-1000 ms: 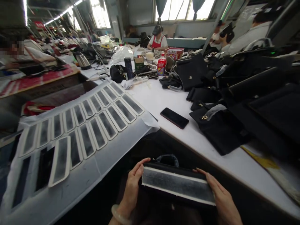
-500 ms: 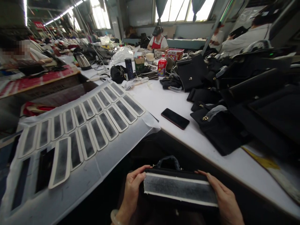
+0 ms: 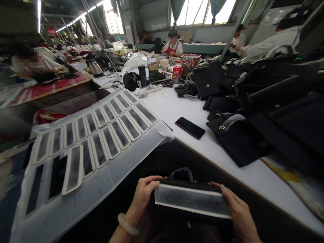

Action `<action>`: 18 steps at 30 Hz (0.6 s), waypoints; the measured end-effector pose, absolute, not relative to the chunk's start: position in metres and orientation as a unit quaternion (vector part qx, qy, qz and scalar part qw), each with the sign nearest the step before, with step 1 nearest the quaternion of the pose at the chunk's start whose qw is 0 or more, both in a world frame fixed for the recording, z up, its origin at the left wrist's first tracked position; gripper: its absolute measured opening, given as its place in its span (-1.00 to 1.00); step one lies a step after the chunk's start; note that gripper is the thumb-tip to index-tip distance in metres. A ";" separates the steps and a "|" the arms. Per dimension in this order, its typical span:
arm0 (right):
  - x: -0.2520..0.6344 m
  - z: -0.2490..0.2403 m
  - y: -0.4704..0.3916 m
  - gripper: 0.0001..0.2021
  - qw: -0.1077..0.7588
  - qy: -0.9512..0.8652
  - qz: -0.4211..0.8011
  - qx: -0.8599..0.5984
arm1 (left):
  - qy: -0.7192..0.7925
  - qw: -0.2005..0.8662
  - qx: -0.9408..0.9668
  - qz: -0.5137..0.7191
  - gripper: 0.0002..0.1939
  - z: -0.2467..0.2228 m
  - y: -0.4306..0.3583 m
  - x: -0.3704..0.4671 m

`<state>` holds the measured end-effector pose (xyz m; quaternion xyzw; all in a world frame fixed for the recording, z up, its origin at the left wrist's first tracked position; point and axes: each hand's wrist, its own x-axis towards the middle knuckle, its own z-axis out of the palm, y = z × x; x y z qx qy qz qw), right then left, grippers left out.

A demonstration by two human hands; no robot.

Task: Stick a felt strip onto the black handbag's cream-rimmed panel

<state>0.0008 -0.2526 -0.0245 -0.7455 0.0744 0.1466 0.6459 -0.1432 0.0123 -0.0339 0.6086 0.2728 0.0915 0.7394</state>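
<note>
Between my two hands is a black handbag (image 3: 182, 214), held near my lap with a grey, pale-edged strip (image 3: 192, 199) facing up. A small plastic-wrapped handle (image 3: 181, 173) arches from its far edge. At the bag's left end, my left hand (image 3: 144, 194) grips the corner, thumb on top. My right hand (image 3: 236, 209) is closed around the right end, its fingertips along the far edge. To the left, rows of grey panels with cream borders (image 3: 120, 134) lie on a sheet-covered board (image 3: 106, 189).
A phone (image 3: 190, 128) lies on the white table (image 3: 159, 101). Black bags (image 3: 235, 135) are heaped on the right. Farther back stand a red bottle (image 3: 177, 72), a dark tumbler (image 3: 142, 76) and a steel kettle (image 3: 95, 67). A person in a red apron (image 3: 173, 47) sits across.
The view has shifted slightly, with the board appearing farther right. My hands and the bag stay nearly in place, and more of my left wrist's bangle shows.
</note>
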 end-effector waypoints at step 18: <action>0.000 -0.029 -0.254 -0.43 0.662 0.070 0.158 -0.729 | 0.247 0.767 0.588 0.069 -0.75 -0.023 0.009 -0.138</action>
